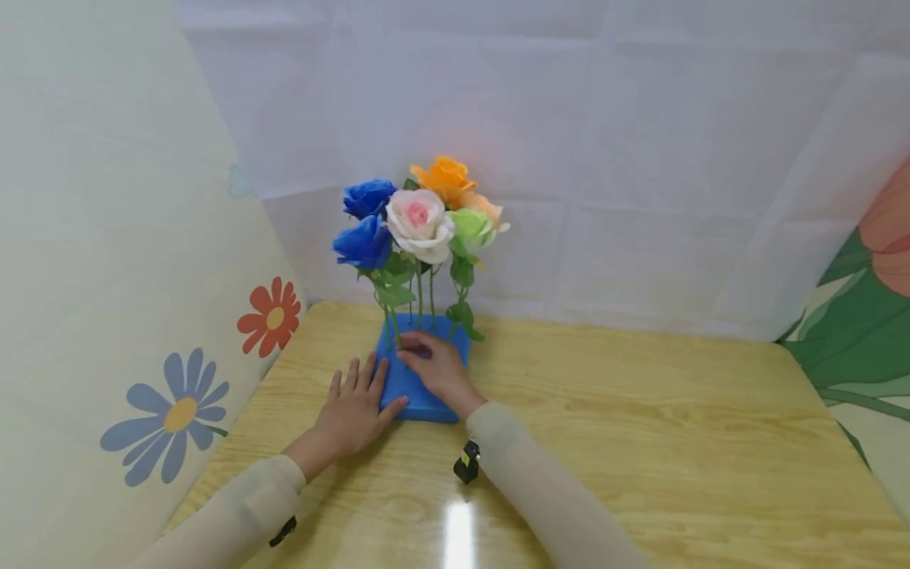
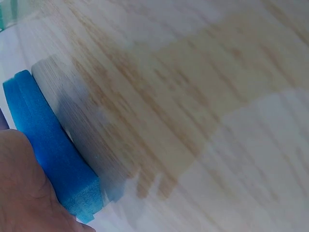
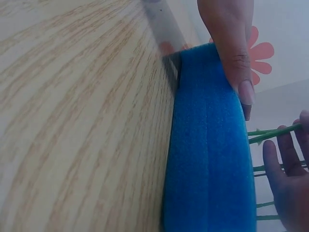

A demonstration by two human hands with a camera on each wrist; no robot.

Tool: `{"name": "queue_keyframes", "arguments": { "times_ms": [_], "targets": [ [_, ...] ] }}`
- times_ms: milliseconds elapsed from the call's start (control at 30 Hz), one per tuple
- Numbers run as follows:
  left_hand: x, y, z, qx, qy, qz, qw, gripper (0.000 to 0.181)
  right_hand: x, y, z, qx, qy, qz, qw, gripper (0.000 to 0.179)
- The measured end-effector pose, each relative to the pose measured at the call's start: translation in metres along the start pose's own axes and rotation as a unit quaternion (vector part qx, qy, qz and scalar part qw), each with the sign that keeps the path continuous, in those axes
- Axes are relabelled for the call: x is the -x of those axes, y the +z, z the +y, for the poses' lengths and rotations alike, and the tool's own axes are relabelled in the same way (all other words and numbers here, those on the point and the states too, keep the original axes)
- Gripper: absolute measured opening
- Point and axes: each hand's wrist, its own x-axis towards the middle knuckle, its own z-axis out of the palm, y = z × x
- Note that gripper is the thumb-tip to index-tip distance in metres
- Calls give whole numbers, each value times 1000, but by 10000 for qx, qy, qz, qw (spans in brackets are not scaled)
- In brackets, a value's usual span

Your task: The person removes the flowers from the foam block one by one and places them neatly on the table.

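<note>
A blue foam block [image 1: 415,405] lies on the table with several artificial roses standing in it. My left hand [image 1: 353,411] spreads its fingers along the block's left side, its thumb over the near left corner. In the right wrist view, that thumb [image 3: 236,72] presses on the block's top edge. My right hand [image 1: 442,367] reaches over the block and pinches a green stem low down, apparently that of the lower blue rose [image 1: 364,243]. Around it stand another blue rose [image 1: 370,197], a white-pink rose [image 1: 421,225], an orange rose [image 1: 446,180] and a green rose [image 1: 471,229].
The wood-grain table [image 1: 640,427] stretches to the right of the block. A white cloth [image 1: 640,158] hangs behind the table, and a flower-print cloth [image 1: 107,237] hangs at the left. A peach rose [image 1: 490,209] stands partly hidden behind the green one.
</note>
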Motion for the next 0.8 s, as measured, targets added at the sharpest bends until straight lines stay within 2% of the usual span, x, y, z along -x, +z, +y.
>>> {"name": "queue_keyframes", "arguments": {
  "times_ms": [233,600,800],
  "targets": [
    [-2,-3,2,-32,2,18,10000,84,-1,0,0,4,32,73,10000,25],
    [-1,-7,6,-82,-2,47,10000,84,5,-2,0,-159,-354,273,9989,21],
    [-1,-8,5,-85,-21,-50,9999,84,10,-8,-6,-753,-613,432,9943,20]
  ]
}}
